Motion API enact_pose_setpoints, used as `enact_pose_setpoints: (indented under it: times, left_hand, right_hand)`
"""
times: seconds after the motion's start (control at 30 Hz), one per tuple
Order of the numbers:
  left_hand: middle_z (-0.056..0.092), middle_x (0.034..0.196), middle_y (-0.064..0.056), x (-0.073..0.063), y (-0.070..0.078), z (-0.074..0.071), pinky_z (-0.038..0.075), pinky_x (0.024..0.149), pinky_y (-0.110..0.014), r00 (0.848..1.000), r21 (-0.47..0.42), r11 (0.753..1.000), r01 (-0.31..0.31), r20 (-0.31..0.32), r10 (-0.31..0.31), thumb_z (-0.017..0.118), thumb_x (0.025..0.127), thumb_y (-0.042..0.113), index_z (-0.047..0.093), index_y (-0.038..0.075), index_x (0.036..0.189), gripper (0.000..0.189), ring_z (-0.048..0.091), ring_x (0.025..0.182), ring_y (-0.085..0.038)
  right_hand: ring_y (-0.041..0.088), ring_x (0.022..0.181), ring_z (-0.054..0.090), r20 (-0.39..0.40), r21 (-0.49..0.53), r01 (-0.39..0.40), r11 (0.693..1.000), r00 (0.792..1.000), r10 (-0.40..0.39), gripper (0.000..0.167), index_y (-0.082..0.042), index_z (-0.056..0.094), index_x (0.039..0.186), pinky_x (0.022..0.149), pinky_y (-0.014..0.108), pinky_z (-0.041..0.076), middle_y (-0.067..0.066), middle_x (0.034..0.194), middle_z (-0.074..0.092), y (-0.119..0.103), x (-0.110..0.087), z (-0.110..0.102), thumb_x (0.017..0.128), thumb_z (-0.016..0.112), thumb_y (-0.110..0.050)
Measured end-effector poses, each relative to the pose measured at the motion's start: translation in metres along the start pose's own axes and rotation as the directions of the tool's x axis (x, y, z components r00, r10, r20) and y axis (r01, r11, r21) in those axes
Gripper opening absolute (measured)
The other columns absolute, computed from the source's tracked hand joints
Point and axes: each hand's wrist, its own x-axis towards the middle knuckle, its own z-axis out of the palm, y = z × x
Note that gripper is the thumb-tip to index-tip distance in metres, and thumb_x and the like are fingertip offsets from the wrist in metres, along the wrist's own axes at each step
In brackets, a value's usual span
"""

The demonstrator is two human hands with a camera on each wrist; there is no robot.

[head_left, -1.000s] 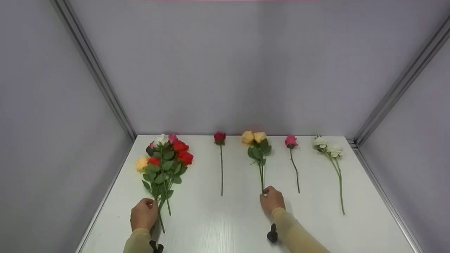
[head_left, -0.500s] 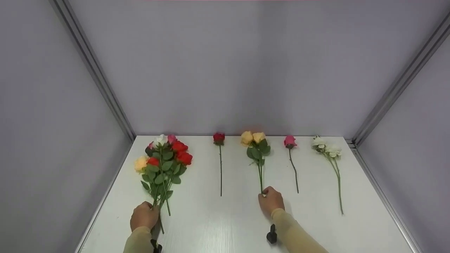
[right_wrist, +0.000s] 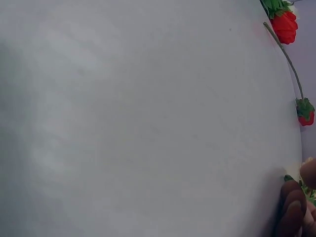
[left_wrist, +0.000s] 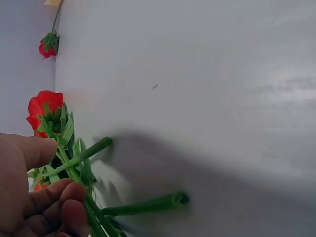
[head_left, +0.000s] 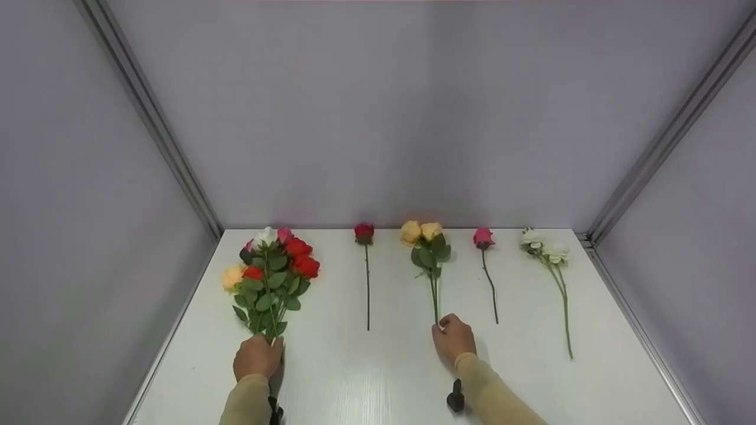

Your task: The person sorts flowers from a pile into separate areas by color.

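Note:
A mixed bunch of roses [head_left: 277, 279] in red, white, pink and pale yellow lies at the left of the white table. My left hand [head_left: 258, 357] is over its lower stems. In the left wrist view the thumb [left_wrist: 42, 150] and half-curled fingers [left_wrist: 74, 197] stand apart, with green stems [left_wrist: 81, 158] running through and beyond the gap. Two yellow roses [head_left: 431, 230] lie near the middle, heads toward the back wall. My right hand [head_left: 455, 337] pinches the lower end of their stems between thumb and forefinger; a green stem end [right_wrist: 288, 177] shows there in the right wrist view.
Between bunch and yellow roses lies a single dark red rose [head_left: 364, 233]. To the right are a pink rose [head_left: 483, 237] and white roses [head_left: 555, 254]. Grey panels [head_left: 354, 118] enclose the table [head_left: 331, 378] at the back and both sides.
My left hand has moved right, from the left edge of the bunch's stems to over them, now covering the lower stem ends. The right hand stays at the yellow roses' stems.

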Motion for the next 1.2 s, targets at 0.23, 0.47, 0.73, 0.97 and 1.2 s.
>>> enact_pose_setpoints:
  times: [0.23, 0.47, 0.73, 0.97, 1.2]
  left_hand:
    - [0.057, 0.059, -0.003, 0.003, -0.001, 0.001, 0.042, 0.048, -0.038, 1.000, 0.021, 1.000, 0.006, 0.008, -0.006, 0.065, 0.088, 0.027, 0.060, 0.007, 0.069, 0.028, 0.051, 0.052, -0.020]
    - [0.053, 0.056, -0.002, 0.004, -0.001, 0.003, 0.038, 0.046, -0.036, 1.000, 0.057, 0.998, -0.020, -0.003, 0.020, 0.065, 0.088, 0.022, 0.056, 0.009, 0.064, 0.029, 0.046, 0.051, -0.019]
    - [0.061, 0.061, -0.010, 0.009, 0.000, 0.006, 0.047, 0.049, -0.045, 0.998, 0.144, 0.987, -0.064, 0.014, 0.063, 0.067, 0.085, 0.016, 0.062, 0.004, 0.066, 0.024, 0.060, 0.055, -0.025]
    - [0.061, 0.063, -0.009, 0.005, 0.003, 0.001, 0.044, 0.051, -0.042, 1.000, 0.031, 1.000, -0.004, 0.030, 0.003, 0.061, 0.086, 0.013, 0.061, 0.002, 0.071, 0.019, 0.050, 0.056, -0.022]
    - [0.045, 0.056, 0.000, 0.001, 0.009, -0.001, 0.035, 0.050, -0.035, 0.999, -0.082, 0.996, 0.024, 0.036, -0.021, 0.058, 0.089, 0.013, 0.043, 0.014, 0.059, 0.033, 0.043, 0.055, -0.020]
  right_hand:
    - [0.017, 0.074, 0.061, -0.011, 0.012, -0.002, 1.000, 1.000, 0.003, 0.016, -0.007, 0.063, 0.094, 0.070, 0.039, 0.050, 0.002, 0.080, 0.065, 0.001, -0.002, 0.001, 0.089, 0.067, -0.022]
    - [0.016, 0.073, 0.061, -0.013, 0.007, 0.005, 1.000, 1.000, -0.004, 0.015, -0.008, 0.063, 0.094, 0.069, 0.038, 0.050, 0.001, 0.079, 0.065, 0.003, -0.002, 0.002, 0.089, 0.066, -0.022]
    - [0.015, 0.074, 0.058, 0.007, 0.010, -0.013, 1.000, 1.000, 0.013, 0.014, -0.010, 0.063, 0.095, 0.071, 0.038, 0.049, -0.001, 0.079, 0.062, 0.005, -0.004, 0.003, 0.091, 0.065, -0.023]
    - [0.014, 0.070, 0.055, -0.001, 0.035, 0.005, 0.999, 1.000, -0.005, 0.011, -0.011, 0.063, 0.093, 0.068, 0.036, 0.047, -0.003, 0.075, 0.060, 0.007, -0.003, 0.003, 0.090, 0.066, -0.022]
    - [0.013, 0.068, 0.054, -0.004, 0.058, 0.027, 0.998, 1.000, -0.027, 0.010, -0.011, 0.064, 0.093, 0.067, 0.034, 0.046, -0.005, 0.073, 0.060, 0.011, -0.002, 0.001, 0.090, 0.066, -0.021]
